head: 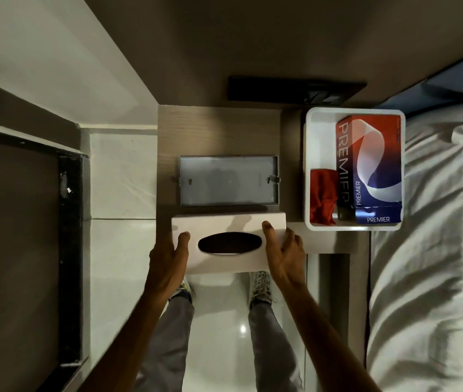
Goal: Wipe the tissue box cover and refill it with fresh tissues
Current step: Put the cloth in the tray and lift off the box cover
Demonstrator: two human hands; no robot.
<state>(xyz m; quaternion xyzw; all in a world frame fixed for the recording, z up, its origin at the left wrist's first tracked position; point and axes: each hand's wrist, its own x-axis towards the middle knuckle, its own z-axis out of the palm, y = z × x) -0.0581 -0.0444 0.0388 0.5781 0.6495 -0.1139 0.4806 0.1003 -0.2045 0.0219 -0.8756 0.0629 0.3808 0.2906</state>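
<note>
Evidently, the white rectangular tissue box cover (229,241) hung over the wooden worktop's (219,131) near edge, both hands' fingers (182,239) gripping its ends; keeping it level would ease wiping with the red cloth (322,199) nearby.

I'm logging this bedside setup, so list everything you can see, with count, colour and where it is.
tissue box cover: one, white, front edge of the table, held at both ends
base tray: one, grey, on the table behind the cover
bedside table: one, brown wood
white bin: one, right of the table
Premier tissue box: one, red and blue, in the bin
red cloth: one, in the bin, left side
bed: one, white sheets, far right
left hand: on the cover's left end
right hand: on the cover's right end
</note>
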